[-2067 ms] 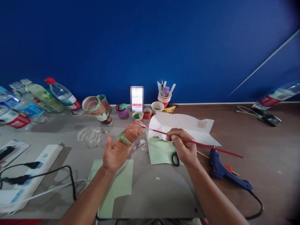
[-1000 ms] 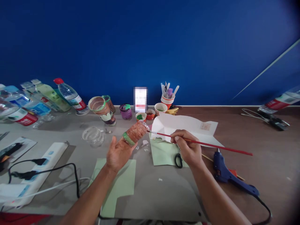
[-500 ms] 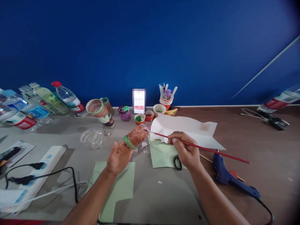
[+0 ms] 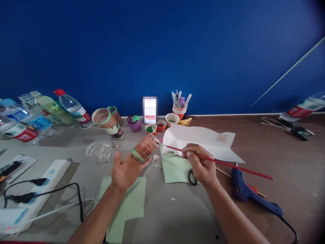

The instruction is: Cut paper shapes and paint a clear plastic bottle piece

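Observation:
A brown-painted plastic bottle piece with a green rim sits over the fingers of my left hand, which is raised above the table with its thumb out. My right hand pinches a long red paintbrush. The brush tip touches the bottle piece's far end. Behind it stand small paint cups, green and red-brown.
White paper and green paper sheets lie on the table, with black scissors under my right hand. A blue glue gun lies right. Water bottles, painted jars, a pen cup and a power strip are left and behind.
The brush tip has stayed at the bottle piece's far end while my left hand shifted slightly left and lower. The view has wobbled a little.

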{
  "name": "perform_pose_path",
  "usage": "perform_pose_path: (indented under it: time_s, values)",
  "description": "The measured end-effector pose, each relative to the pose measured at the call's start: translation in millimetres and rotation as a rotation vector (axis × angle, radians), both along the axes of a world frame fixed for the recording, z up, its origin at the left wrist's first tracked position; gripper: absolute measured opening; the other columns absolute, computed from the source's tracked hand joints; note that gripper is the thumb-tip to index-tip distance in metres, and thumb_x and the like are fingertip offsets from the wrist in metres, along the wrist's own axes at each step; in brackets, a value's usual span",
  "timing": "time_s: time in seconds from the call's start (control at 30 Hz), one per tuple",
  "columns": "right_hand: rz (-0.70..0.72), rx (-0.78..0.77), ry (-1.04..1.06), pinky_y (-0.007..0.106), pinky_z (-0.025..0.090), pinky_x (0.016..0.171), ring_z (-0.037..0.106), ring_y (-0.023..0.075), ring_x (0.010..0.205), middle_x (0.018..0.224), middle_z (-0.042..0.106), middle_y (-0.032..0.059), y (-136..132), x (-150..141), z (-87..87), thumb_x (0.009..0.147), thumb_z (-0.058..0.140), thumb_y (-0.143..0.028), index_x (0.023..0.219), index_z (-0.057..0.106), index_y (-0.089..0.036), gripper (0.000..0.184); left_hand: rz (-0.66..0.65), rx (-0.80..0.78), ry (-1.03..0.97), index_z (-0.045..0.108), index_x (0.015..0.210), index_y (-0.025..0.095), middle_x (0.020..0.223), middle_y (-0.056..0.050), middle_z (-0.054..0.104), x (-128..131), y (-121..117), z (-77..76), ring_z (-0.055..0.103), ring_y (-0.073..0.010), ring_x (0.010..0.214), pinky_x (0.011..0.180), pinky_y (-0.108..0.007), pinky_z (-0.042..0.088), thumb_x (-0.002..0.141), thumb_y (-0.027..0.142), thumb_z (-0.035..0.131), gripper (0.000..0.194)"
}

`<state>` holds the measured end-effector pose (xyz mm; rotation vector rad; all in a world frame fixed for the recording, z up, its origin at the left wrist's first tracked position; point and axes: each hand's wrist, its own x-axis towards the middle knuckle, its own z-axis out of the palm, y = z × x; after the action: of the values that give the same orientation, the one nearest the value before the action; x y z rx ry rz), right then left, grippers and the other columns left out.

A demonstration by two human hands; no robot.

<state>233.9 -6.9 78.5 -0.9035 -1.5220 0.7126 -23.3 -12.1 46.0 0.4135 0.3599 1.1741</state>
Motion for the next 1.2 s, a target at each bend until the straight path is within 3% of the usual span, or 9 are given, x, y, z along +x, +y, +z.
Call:
perform_pose_path:
  time_s: [0.23, 0.37, 0.47, 0.7, 1.03, 1.2]
  values:
    - [-0.001, 0.011, 0.002, 0.028, 0.045, 0.062, 0.058, 0.0153, 0.068, 0.071, 0.062, 0.0008, -0.8, 0.3, 1.0, 0.088, 0.049, -0.012, 0.084, 0.068, -0.021, 0.021, -0.082, 0.066, -0.059, 0.033, 0.149, 0.008, 0.151, -0.020, 0.043, -2.1, -0.9, 1.3, 0.018, -0.0339, 0.150, 0.117, -0.059, 0.022, 0.087, 0.078, 0.021, 0.094]
    - [-0.004, 0.033, 0.005, 0.028, 0.046, 0.063, 0.059, 0.0153, 0.069, 0.073, 0.064, 0.0010, -1.4, -0.4, -0.8, 0.089, 0.050, -0.012, 0.086, 0.068, -0.021, 0.020, -0.130, 0.107, -0.151, 0.023, 0.153, 0.009, 0.148, -0.021, 0.047, -11.3, 0.9, -7.2, 0.038, -0.0328, 0.142, 0.105, -0.052, 0.044, 0.090, 0.074, 0.017, 0.091]
    - [-0.007, 0.013, -0.031, 0.029, 0.046, 0.063, 0.059, 0.0159, 0.070, 0.073, 0.064, 0.0015, -1.0, -2.1, -1.8, 0.086, 0.051, -0.011, 0.083, 0.068, -0.020, 0.020, -0.145, 0.104, -0.199, 0.010, 0.155, 0.010, 0.142, -0.022, 0.053, -19.2, 2.6, -12.4, 0.052, -0.0315, 0.131, 0.098, -0.048, 0.051, 0.091, 0.072, 0.017, 0.090]
    - [0.024, 0.059, -0.016, 0.029, 0.046, 0.064, 0.060, 0.0156, 0.071, 0.075, 0.065, 0.0015, -1.6, -6.8, -0.1, 0.089, 0.050, -0.012, 0.087, 0.067, -0.021, 0.019, -0.150, 0.026, -0.282, -0.011, 0.154, 0.010, 0.136, -0.025, 0.058, -24.3, 2.5, -12.1, 0.061, -0.0308, 0.122, 0.091, -0.045, 0.056, 0.091, 0.071, 0.022, 0.093]
    - [0.029, 0.056, -0.003, 0.029, 0.046, 0.064, 0.059, 0.0156, 0.071, 0.076, 0.064, 0.0012, -0.7, -5.4, -3.0, 0.089, 0.050, -0.012, 0.088, 0.067, -0.021, 0.019, -0.174, 0.050, -0.303, -0.022, 0.151, 0.011, 0.137, -0.025, 0.057, -23.3, 3.1, -14.1, 0.062, -0.0294, 0.121, 0.089, -0.042, 0.057, 0.092, 0.069, 0.027, 0.096]
    - [-0.023, 0.008, -0.016, 0.028, 0.045, 0.061, 0.058, 0.0151, 0.067, 0.071, 0.063, 0.0007, -1.0, -6.9, -3.9, 0.087, 0.050, -0.011, 0.083, 0.067, -0.021, 0.020, -0.177, 0.081, -0.323, -0.022, 0.151, 0.009, 0.142, -0.027, 0.052, -21.3, 3.5, -11.1, 0.057, -0.0306, 0.126, 0.090, -0.041, 0.057, 0.092, 0.071, 0.020, 0.095]
